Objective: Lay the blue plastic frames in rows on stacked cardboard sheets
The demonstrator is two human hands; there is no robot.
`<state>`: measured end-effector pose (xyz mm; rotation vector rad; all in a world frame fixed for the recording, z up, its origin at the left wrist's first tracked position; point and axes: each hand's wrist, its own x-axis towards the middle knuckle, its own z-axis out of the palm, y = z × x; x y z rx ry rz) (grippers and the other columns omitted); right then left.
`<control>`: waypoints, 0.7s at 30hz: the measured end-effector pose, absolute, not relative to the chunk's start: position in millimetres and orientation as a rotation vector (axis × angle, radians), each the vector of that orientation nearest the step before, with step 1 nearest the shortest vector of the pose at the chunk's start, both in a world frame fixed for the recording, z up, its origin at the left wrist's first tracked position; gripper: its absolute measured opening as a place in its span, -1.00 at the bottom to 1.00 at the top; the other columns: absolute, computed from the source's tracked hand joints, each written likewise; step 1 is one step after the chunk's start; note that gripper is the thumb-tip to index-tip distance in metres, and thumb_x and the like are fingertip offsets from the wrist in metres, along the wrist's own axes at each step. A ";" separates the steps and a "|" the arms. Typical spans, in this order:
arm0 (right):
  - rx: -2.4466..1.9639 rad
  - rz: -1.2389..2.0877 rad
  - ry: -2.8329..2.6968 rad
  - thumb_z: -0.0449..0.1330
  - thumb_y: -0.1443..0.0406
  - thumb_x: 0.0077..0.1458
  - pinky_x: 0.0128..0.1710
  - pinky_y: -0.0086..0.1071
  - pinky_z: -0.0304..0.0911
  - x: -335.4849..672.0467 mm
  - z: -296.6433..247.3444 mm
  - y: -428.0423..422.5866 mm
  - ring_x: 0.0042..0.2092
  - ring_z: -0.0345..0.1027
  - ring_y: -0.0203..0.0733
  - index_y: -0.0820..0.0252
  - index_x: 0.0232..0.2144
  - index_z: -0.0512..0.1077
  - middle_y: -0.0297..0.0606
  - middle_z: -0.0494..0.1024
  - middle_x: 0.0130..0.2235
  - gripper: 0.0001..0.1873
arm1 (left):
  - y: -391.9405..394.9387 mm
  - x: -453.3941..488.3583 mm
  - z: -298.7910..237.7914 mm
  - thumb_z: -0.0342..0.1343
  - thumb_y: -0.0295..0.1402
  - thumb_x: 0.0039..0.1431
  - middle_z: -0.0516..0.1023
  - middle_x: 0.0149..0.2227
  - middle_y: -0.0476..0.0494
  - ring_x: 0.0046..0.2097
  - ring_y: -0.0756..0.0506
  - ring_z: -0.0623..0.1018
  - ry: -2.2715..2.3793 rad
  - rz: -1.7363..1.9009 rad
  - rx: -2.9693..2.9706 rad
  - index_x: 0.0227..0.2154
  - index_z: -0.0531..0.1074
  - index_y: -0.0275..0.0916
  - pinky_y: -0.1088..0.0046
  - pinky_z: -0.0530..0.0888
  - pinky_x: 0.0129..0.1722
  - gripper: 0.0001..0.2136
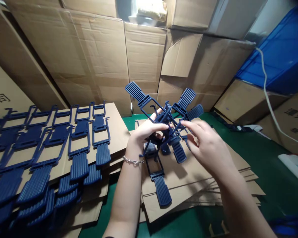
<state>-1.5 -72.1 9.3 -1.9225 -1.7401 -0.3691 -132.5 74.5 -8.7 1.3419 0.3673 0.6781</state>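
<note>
Both hands are up holding a tangled bunch of dark blue plastic clips [169, 122], and honestly it's hard to count how many are in there. The left hand [145, 130] is curled around the bunch, its fingertips hidden behind the plastic. The right hand [208, 145] pinches it from the other side. One more clip [159, 178] lies on stacked cardboard sheets [196, 185] just below the left wrist.
</note>
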 end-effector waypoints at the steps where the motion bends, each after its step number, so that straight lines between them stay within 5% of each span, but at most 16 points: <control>1: -1.833 -0.558 -1.772 0.00 0.35 0.10 -0.05 -0.13 0.15 7.3 10.3 -66.1 0.02 0.18 0.00 0.08 -0.01 0.35 -0.12 0.29 0.06 -0.61 | 73.7 -132.6 -8.3 0.23 -0.48 -0.10 0.52 -0.29 -0.11 -0.50 0.02 0.45 0.364 0.646 1.338 0.14 0.16 -0.05 0.63 0.34 -0.64 -0.31; 4: -1.739 -0.845 -1.975 0.06 0.39 0.05 0.07 0.19 -0.13 24.5 10.7 -47.7 0.23 -0.23 0.15 -0.02 0.09 0.24 -0.21 -0.08 0.26 -0.47 | 72.4 -131.3 -8.8 0.25 -0.47 -0.12 0.52 -0.25 -0.09 -0.48 0.02 0.46 0.361 0.594 1.346 0.14 0.17 -0.03 0.64 0.30 -0.65 -0.29; 6: -1.763 -0.884 -2.090 0.08 0.42 0.02 0.04 0.30 -0.20 28.9 12.4 -39.0 0.24 -0.30 0.18 -0.07 0.15 0.15 -0.22 -0.16 0.27 -0.37 | 73.1 -129.1 -10.9 0.26 -0.45 -0.12 0.50 -0.20 -0.09 -0.43 -0.01 0.47 0.355 0.565 1.384 0.14 0.14 -0.02 0.63 0.31 -0.63 -0.29; 14: -1.832 -0.634 -2.323 0.19 0.40 -0.05 -0.06 0.39 -0.07 34.8 26.9 -23.1 0.16 -0.09 0.17 -0.08 0.12 0.19 -0.15 0.16 0.14 -0.33 | 85.4 -119.1 -25.5 0.31 -0.29 -0.13 0.47 -0.29 -0.06 -0.38 -0.02 0.46 0.320 0.560 1.418 -0.09 0.29 -0.15 0.65 0.28 -0.63 -0.50; 21: -1.672 -0.804 -2.257 0.27 0.41 -0.10 0.00 0.30 -0.07 39.3 12.5 -19.2 0.09 0.02 0.11 0.03 0.02 0.29 -0.12 0.24 0.06 -0.42 | 86.6 -119.9 -21.1 0.25 -0.29 -0.05 0.47 -0.39 0.02 -0.53 0.07 0.43 0.376 0.678 1.271 -0.20 0.30 -0.17 0.68 0.26 -0.70 -0.66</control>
